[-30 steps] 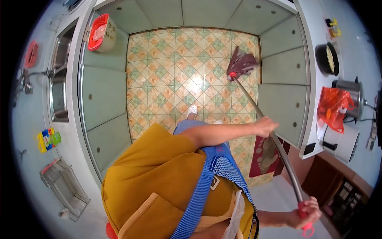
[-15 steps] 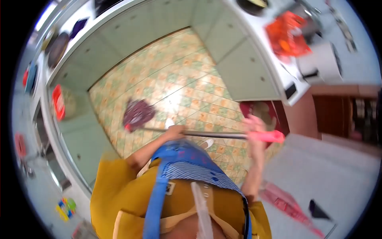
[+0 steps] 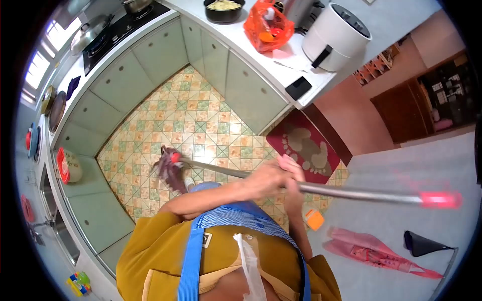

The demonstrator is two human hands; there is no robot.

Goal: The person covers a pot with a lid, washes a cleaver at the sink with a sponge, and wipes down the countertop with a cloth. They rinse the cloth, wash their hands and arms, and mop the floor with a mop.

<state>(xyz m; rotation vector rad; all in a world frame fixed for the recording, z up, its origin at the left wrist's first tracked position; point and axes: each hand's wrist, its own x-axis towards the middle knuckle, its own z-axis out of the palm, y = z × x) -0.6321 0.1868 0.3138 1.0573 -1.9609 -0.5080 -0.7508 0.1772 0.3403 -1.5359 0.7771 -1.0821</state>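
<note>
A mop with a dark maroon cloth head [image 3: 171, 169] rests on the tiled floor near a white shoe. Its metal pole [image 3: 351, 192] runs right across the view to a pink grip [image 3: 440, 199], which is free of both hands. Around the middle of the pole, my left hand [image 3: 266, 178] is closed, its forearm coming from the left. My right hand [image 3: 291, 173] is right beside it on the pole, partly hidden behind the other hand.
A maroon footprint mat [image 3: 306, 145] lies by the cabinet corner. On the counter [image 3: 201, 17] stand a white appliance [image 3: 335, 40], a red bag [image 3: 267, 27] and a phone [image 3: 298, 88]. A red-rimmed bin [image 3: 70, 165] hangs at the left cabinets. Pink cloth [image 3: 374, 251] hangs at the right.
The view has turned toward the right. The mop head has gone from the far right cabinets to near the feet. The hand at the pink grip has let go of it and moved to mid-pole.
</note>
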